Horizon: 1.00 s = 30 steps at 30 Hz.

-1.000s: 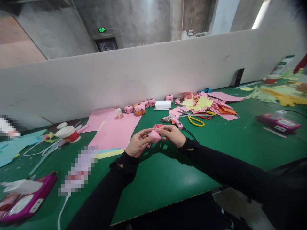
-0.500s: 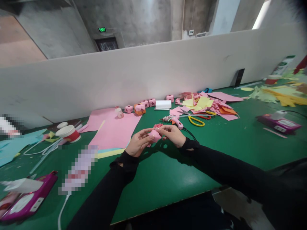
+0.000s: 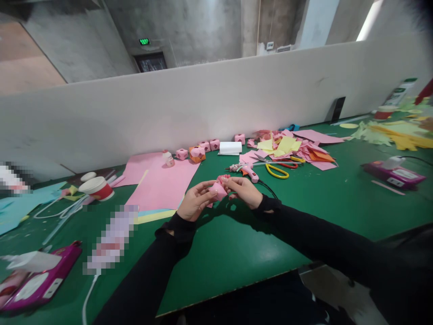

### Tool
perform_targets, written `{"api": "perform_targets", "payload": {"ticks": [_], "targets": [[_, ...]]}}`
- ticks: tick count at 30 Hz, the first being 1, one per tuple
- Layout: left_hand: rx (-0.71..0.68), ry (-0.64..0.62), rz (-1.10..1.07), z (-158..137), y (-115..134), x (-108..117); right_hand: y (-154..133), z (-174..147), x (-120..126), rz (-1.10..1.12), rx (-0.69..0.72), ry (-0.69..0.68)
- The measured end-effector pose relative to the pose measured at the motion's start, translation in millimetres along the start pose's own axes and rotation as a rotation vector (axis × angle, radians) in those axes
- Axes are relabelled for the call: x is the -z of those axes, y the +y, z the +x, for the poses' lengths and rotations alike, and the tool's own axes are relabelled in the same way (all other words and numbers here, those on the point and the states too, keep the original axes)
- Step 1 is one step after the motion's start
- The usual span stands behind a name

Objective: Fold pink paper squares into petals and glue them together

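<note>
My left hand point(image 3: 195, 201) is closed around a small pink folded-paper box point(image 3: 219, 191), held a little above the green table. My right hand point(image 3: 246, 191) pinches a pleated strip of darker pink paper point(image 3: 223, 179) at the upper edge of the box. Whether the strip is fixed to the box I cannot tell, since fingers cover part of it. Just beyond the right hand lies a pink glue gun point(image 3: 249, 172) with a black cord. Behind it are scissors with yellow handles point(image 3: 277, 171).
Pink paper sheets point(image 3: 165, 185) lie to the left. Several finished-looking pink paper boxes point(image 3: 181, 154) stand along the white partition point(image 3: 189, 108). Paper scraps point(image 3: 287, 145) are heaped at the back right. A paper cup point(image 3: 97, 188) and a purple power strip point(image 3: 47, 280) sit at left.
Both hands stay in nearly the same place. The pleated strip at the box's upper edge has shifted slightly under the right fingers.
</note>
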<state>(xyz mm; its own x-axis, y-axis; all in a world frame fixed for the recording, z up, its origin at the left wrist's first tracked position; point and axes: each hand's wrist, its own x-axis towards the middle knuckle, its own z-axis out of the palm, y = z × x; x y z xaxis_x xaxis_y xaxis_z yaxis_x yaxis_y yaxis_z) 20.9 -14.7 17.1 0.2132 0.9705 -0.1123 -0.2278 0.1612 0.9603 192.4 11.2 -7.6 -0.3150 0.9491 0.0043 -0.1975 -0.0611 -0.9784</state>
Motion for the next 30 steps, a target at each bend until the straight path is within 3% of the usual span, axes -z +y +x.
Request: {"api": "perform_targets", "payload": {"ticks": [10,20,25,30], "targets": [[-0.032,0.009,0.141,-2.0,3.0,0.4,3.2,-1.5,2.1,0.044,-0.051,-0.120],[-0.134,0.085,0.017,-4.0,2.5,-6.9,2.4,-3.2,-0.2,0.005,0.101,-0.135],[-0.194,0.052,0.167,-3.4,1.6,-3.1,2.1,-2.6,2.1,-0.015,0.082,-0.155],[-0.227,-0.020,0.339,-6.3,1.2,-6.0,-1.6,-1.0,6.4,-0.054,0.162,-0.139]]}}
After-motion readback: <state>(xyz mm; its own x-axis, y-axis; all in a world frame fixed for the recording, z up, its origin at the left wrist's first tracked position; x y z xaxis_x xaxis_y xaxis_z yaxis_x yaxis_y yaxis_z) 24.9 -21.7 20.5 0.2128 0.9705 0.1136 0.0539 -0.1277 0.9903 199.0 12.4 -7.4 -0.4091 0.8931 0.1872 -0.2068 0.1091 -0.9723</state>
